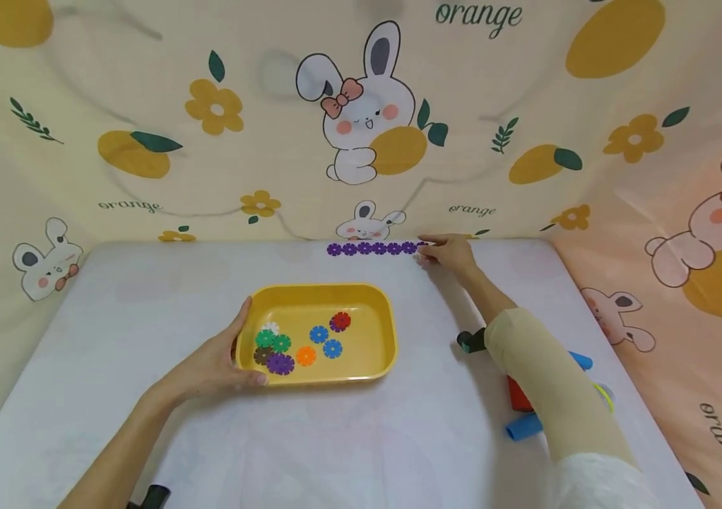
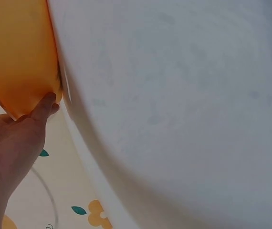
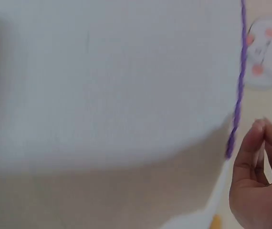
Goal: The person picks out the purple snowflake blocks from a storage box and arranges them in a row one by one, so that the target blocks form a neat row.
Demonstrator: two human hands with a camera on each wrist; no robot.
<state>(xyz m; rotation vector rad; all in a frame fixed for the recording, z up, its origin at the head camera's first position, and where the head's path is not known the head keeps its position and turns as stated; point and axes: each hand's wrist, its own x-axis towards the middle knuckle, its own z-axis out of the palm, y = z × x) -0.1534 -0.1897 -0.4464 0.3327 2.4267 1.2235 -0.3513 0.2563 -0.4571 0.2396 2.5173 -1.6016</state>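
Note:
My left hand (image 1: 224, 357) holds the left end of a yellow tray (image 1: 383, 332), thumb at the near side and fingers along the left side. In the left wrist view that hand (image 2: 19, 148) grips the tray's end (image 2: 24, 52). Flower-shaped plastic discs lie in the tray, among them blue (image 1: 332, 348), orange (image 1: 305, 355), purple (image 1: 281, 364) and green ones. Near the far table edge runs a row of joined purple discs (image 1: 379, 248). My right hand (image 1: 453, 253) is at its right end, thumb and index finger either side of the last disc. The right wrist view shows the fingertips beside the row (image 3: 241, 86).
Under and beside the right forearm lie blue cylinders (image 1: 524, 427), a red block (image 1: 518, 394) and a dark green-black piece (image 1: 470, 341). Another dark object (image 1: 156, 496) shows at the near left edge. A printed cloth (image 1: 215, 162) rises behind the white table (image 1: 145, 297).

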